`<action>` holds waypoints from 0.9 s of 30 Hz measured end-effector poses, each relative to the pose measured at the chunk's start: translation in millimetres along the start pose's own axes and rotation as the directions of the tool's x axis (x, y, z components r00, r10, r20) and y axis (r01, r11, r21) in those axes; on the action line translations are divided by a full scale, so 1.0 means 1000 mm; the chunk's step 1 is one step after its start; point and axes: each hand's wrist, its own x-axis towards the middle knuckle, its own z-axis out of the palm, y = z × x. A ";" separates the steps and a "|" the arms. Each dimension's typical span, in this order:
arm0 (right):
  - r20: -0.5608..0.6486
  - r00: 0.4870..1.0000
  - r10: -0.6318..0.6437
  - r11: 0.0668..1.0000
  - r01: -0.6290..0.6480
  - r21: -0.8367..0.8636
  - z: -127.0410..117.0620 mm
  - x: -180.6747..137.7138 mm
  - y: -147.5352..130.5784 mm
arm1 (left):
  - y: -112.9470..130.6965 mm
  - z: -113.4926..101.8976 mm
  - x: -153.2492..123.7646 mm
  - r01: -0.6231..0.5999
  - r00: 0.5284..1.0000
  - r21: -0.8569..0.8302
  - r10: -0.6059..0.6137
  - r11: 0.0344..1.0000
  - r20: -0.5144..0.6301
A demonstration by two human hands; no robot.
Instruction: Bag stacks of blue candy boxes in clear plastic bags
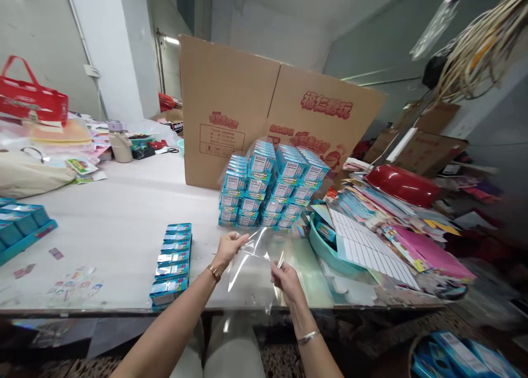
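Here, my left hand [230, 247] and right hand [286, 281] are each pinching the clear plastic [247, 268], fingers nearly together, holding it out above the desk's [124, 202] front edge; near that edge, a row of blue boxes [173, 259] is standing to the left.

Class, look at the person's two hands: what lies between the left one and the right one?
In the head view, a piece of clear plastic lies between the left hand and the right hand.
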 end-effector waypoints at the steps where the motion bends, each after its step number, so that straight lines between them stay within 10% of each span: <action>1: -0.040 0.999 -0.022 0.999 0.020 -0.032 -0.006 0.003 -0.002 | 0.002 -0.001 0.001 -0.008 1.000 0.001 0.008 1.000 -0.025; 6: -0.313 0.946 -0.082 0.868 -0.086 -0.488 -0.080 0.024 -0.010 | 0.015 -0.025 -0.009 -0.004 0.972 0.005 0.005 1.000 -0.237; 10: -0.374 0.909 -0.183 0.784 -0.095 -0.614 -0.106 0.030 -0.025 | 0.037 -0.040 -0.033 -0.024 0.996 0.014 0.025 1.000 -0.085; 13: -0.191 0.906 -0.377 0.800 0.215 -0.560 -0.063 0.016 -0.043 | 0.056 -0.042 -0.048 -0.062 0.998 0.028 0.062 0.998 -0.008; 15: 0.044 0.945 -0.324 0.915 0.325 -0.239 -0.015 -0.007 -0.051 | 0.069 -0.044 -0.052 -0.106 0.994 0.041 0.106 0.994 -0.006; 18: 0.405 0.903 -0.141 0.975 0.056 0.215 0.054 -0.055 -0.050 | 0.084 -0.056 -0.058 -0.198 0.973 0.134 0.211 0.971 -0.091; 22: 0.270 0.961 -0.059 0.949 -0.030 0.315 0.103 -0.098 -0.030 | 0.094 -0.085 -0.077 -0.152 0.965 0.265 0.202 0.952 -0.169; 27: 0.146 0.986 -0.086 0.940 0.032 0.340 0.089 -0.081 -0.035 | 0.089 -0.121 -0.078 -0.047 0.999 0.369 0.047 0.928 0.009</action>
